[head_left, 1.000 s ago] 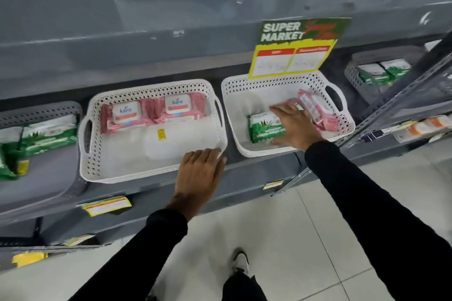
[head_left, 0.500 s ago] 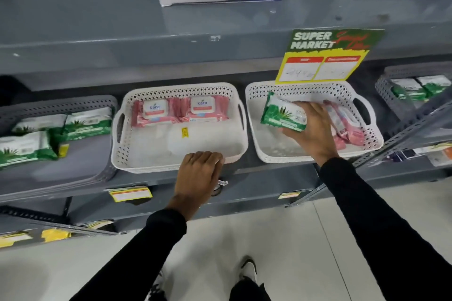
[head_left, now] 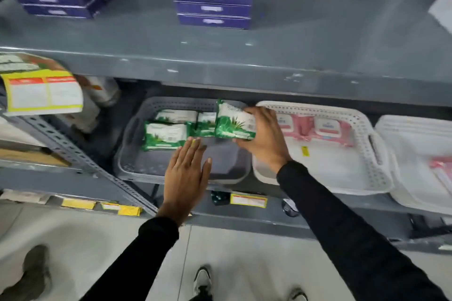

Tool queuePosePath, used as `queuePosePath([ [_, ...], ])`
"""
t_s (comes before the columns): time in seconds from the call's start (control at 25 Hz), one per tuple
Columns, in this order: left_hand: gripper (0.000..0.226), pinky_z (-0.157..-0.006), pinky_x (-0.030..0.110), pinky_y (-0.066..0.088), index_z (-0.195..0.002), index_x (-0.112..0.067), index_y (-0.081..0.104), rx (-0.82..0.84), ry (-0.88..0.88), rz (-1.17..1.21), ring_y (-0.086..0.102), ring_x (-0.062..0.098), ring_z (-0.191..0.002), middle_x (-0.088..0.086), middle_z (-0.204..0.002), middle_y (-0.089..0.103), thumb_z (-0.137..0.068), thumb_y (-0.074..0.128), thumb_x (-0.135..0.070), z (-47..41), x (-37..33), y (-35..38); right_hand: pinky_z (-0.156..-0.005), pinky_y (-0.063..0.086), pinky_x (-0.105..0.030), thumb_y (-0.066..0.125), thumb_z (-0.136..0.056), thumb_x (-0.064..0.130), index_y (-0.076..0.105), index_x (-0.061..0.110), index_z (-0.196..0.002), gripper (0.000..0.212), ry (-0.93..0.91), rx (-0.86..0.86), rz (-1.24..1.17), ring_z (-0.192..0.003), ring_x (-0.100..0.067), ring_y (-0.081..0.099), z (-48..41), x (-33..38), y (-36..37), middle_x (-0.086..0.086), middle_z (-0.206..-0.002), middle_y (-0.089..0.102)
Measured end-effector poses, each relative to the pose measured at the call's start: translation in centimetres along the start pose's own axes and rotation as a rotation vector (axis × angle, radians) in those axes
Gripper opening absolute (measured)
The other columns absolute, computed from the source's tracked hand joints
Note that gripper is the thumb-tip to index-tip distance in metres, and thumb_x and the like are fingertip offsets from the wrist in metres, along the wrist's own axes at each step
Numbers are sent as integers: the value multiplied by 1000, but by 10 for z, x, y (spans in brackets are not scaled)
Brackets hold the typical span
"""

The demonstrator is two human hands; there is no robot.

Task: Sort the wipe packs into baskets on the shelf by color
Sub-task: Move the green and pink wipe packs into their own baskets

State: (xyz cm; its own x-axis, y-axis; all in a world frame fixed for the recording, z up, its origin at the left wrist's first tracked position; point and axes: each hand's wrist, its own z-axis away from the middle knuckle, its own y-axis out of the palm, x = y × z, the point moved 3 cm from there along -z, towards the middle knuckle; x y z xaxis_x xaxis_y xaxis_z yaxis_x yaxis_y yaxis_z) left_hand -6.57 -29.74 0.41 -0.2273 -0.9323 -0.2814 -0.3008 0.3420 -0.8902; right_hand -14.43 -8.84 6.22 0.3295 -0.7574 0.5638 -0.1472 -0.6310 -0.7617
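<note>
Nearest, the left hand (head_left: 187,168) hovers flat, fingers spread and holding nothing, over the near rim of the grey basket (head_left: 137,166). Beyond it, the right hand (head_left: 264,139) grips a green wipe pack (head_left: 234,121), fingers wrapped round its right end, above the basket's far right corner. Other green packs (head_left: 166,134) lie at the far side. The white basket (head_left: 367,173) to the right holds pink packs (head_left: 325,129). Judgement: lower the pack flat beside its fellows, clear of the basket wall, before releasing.
</note>
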Motion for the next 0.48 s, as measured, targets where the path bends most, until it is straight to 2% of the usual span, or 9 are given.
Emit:
queuePosePath([
  [0.12, 54, -120, 46, 29, -139, -4, 55, 38, -16, -95, 35, 30, -148, 17, -150, 52, -105, 30, -37, 12, 45, 2, -95, 47, -47, 86, -65, 31, 57, 17, -124, 68, -46, 82, 180, -121, -32, 50, -17, 23, 63, -8, -126, 59],
  [0.2, 55, -119, 48, 30, -137, -3, 57, 53, -7, -124, 37, 33, -147, 18, -149, 53, -106, 27, -36, 16, 55, 9, -92, 49, -45, 88, -64, 32, 56, 18, -124, 70, -32, 123, 288, -120, -31, 51, -21, 26, 94, -6, -125, 59],
  [0.32, 55, -115, 48, 37, -133, -3, 60, 18, -27, -98, 43, 32, -144, 16, -149, 54, -107, 24, -36, 16, 54, 9, -88, 50, -42, 90, -63, 22, 51, 19, -128, 76, 16, 183, 404, -121, -28, 49, -16, 22, 116, -3, -128, 55],
  [0.48, 50, -116, 47, 38, -132, -4, 59, -38, -46, -50, 43, 30, -144, 15, -152, 50, -107, 29, -35, 14, 49, 1, -95, 47, -45, 91, -61, 38, 49, 21, -133, 85, 6, 205, 415, -124, -28, 47, -14, 22, 107, -3, -133, 53],
])
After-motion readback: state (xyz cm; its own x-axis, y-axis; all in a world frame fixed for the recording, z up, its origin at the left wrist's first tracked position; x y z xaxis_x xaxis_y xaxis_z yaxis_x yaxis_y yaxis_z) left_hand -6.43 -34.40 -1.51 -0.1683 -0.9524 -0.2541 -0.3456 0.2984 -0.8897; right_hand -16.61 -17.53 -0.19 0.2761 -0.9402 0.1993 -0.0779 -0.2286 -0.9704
